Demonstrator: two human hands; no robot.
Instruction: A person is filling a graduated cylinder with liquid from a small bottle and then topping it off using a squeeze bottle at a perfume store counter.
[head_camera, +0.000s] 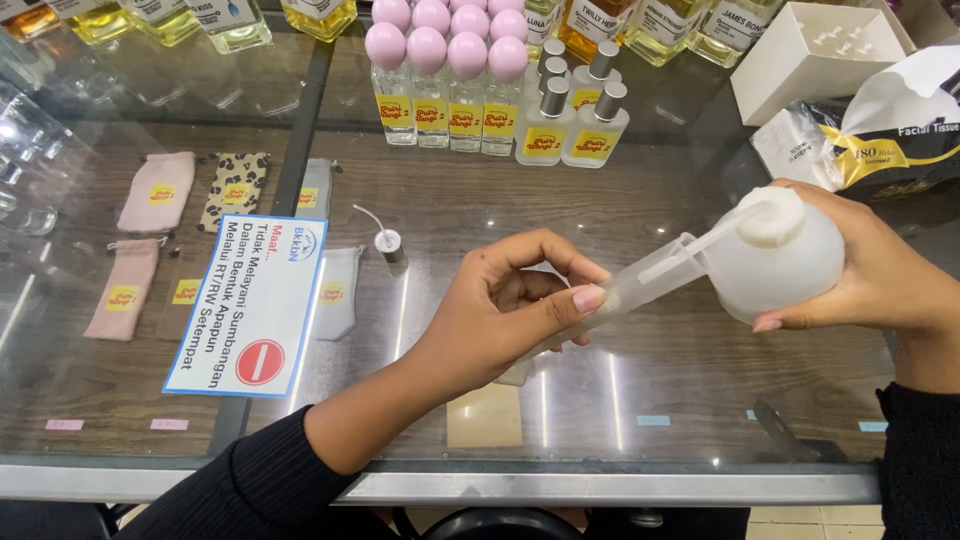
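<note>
Head view: a glass desk (650, 380) is seen below. A round white bottle (785, 255) is gripped by the right hand (880, 275). A thin clear tube (640, 285) is pinched by the left hand (510, 310), touching the bottle's spout.

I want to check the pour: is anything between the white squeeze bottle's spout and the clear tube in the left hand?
Nothing visible: the white squeeze bottle in the right hand meets the clear tube held by the left hand.
</note>
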